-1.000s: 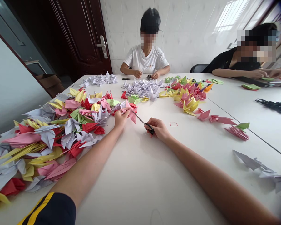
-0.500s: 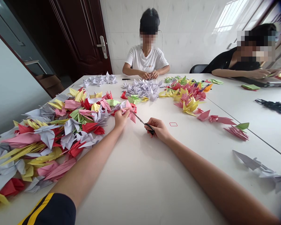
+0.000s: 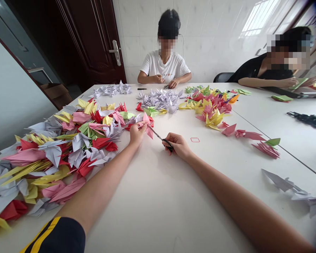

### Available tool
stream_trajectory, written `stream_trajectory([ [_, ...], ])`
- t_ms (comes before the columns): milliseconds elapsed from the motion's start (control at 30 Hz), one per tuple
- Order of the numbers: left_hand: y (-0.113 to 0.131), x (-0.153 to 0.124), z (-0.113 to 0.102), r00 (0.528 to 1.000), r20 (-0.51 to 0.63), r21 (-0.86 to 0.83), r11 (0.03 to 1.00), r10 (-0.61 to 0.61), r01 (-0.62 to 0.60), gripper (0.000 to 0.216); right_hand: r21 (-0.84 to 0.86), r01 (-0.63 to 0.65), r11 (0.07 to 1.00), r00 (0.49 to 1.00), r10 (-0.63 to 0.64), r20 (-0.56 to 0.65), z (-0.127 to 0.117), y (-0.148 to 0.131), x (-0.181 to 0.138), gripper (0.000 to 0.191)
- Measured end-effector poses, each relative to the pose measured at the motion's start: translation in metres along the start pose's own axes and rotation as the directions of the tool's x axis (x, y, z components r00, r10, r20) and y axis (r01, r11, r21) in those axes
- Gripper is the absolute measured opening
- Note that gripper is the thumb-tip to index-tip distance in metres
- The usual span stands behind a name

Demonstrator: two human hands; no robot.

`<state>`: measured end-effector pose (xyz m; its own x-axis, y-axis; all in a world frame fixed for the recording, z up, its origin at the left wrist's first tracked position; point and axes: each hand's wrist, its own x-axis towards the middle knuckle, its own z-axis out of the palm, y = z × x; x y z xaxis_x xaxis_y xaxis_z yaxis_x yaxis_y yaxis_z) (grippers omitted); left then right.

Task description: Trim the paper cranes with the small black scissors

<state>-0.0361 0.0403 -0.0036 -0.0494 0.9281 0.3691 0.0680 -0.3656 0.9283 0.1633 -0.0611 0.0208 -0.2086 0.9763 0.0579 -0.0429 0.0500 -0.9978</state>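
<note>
Paper heap: origami cranes [image 3: 50, 158] in pink, red, yellow, green and lilac-grey lie piled at the left of the white table [image 3: 158, 211].
Left hand [image 3: 137, 135]: pinches a pink paper crane [image 3: 147, 127] at the heap's right edge.
Scissors [image 3: 162, 140]: black-handled, blades pointing left, tips at the crane; whether they are cutting cannot be told.
Far side: a person in a white T-shirt [image 3: 164, 66] sits behind a pile of lilac-grey cranes [image 3: 159, 100].
Right hand [image 3: 178, 146]: clamped on the scissor handles, apart from the left hand, with only the blades bridging the gap.
Table, right: a red rubber band [image 3: 195, 139] lies near the right hand; further right lie a pink crane [image 3: 267, 149] and a grey crane [image 3: 289, 189].
Far right: a person in black [image 3: 263, 72] handles green paper [image 3: 298, 83].
</note>
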Motion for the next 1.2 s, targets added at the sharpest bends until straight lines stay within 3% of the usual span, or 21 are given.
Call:
stream_trajectory([
  [167, 0.002, 0.0, 0.0, 1.0, -0.022, -0.002, 1.0, -0.002, 0.002, 0.03, -0.003, -0.022, 1.0, 1.0, 0.022, 0.0, -0.001, 0.001, 0.001, 0.043],
  [367, 0.011, -0.003, 0.0, 0.996, -0.001, 0.103, 0.991, 0.089, -0.088, 0.024, -0.005, -0.004, 1.0, 1.0, 0.004, -0.008, 0.001, -0.001, -0.001, 0.044],
  [667, 0.014, -0.004, 0.001, 0.996, -0.011, 0.094, 0.992, 0.083, -0.082, 0.022, -0.002, -0.023, 1.0, 1.0, 0.023, -0.006, 0.0, 0.0, 0.001, 0.044],
  [933, 0.023, -0.008, 0.003, 0.98, 0.01, 0.173, 0.965, 0.199, -0.197, 0.02, 0.001, -0.022, 1.0, 1.0, 0.022, -0.003, 0.002, 0.002, 0.001, 0.041],
  [1200, 0.021, -0.009, 0.005, 0.979, 0.041, 0.144, 0.968, 0.201, -0.205, 0.023, 0.064, -0.008, 0.998, 1.0, 0.009, -0.024, 0.005, 0.003, 0.0, 0.041],
])
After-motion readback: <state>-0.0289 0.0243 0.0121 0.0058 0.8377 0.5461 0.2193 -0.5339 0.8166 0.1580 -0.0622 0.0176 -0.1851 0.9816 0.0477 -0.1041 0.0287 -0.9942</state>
